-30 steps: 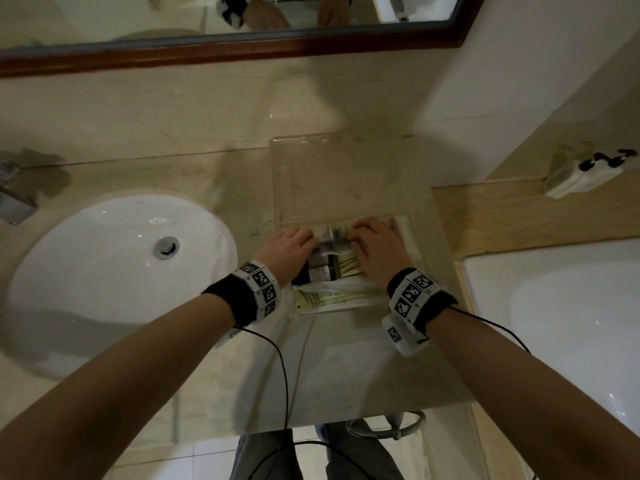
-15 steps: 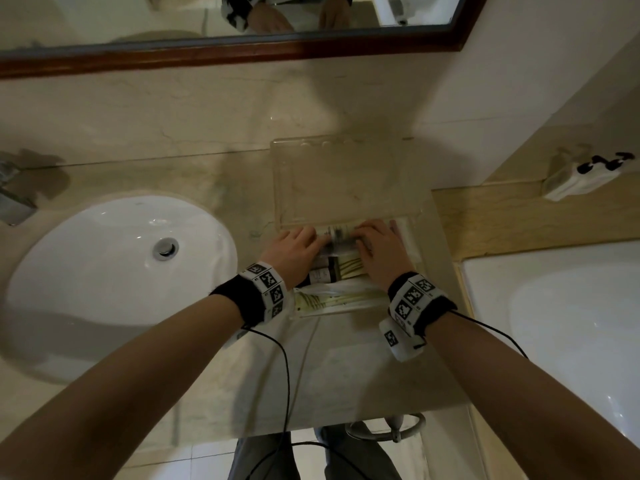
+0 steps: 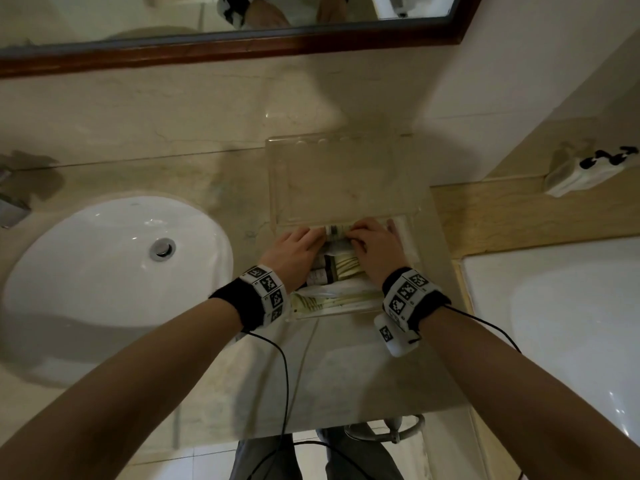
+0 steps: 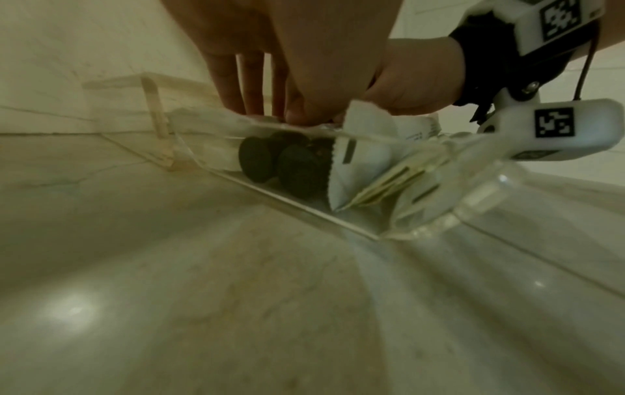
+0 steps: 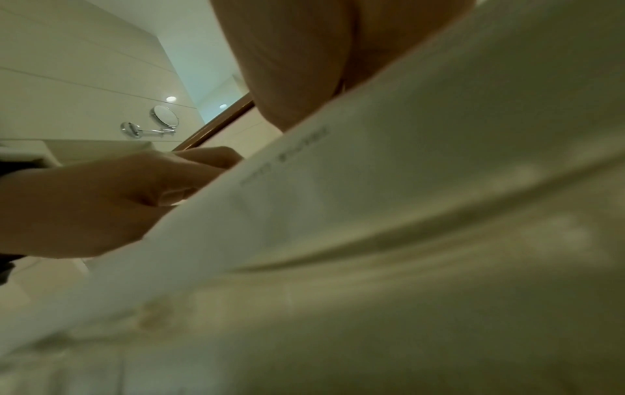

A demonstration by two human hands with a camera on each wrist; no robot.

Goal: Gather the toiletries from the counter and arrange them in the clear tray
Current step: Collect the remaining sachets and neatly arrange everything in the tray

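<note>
Head view: both hands are down in the near half of the clear tray [image 3: 341, 188], which sits on the marble tabletop [image 3: 194, 382] between the white sink [image 3: 104, 282] and the bathtub [image 3: 561, 306]. The left hand [image 3: 294, 252] and the right hand [image 3: 375, 251] meet over a small bottle [image 3: 335, 232] lying crosswise, fingers of each curled against its ends. Nearer the person, white packets [image 3: 332, 299] with pale green print and dark-capped tubes lie packed in the tray. The tray's far half shows only bare marble through it. A white device [image 3: 585, 169] rests on the ledge at right.

Left wrist view: the left hand's fingers [image 4: 233, 80] reach down over the tray wall [image 4: 287, 197] onto the toiletries. Through the clear wall, dark round caps [image 4: 287, 165] lie beside a white packet. The right wrist's marker band shows at the upper right.

Right wrist view: a blurred white packet [image 5: 405, 213] fills most of the picture, so the right hand's grip is hard to judge here. The left hand [image 5: 101, 203] appears with fingers bent inward.
</note>
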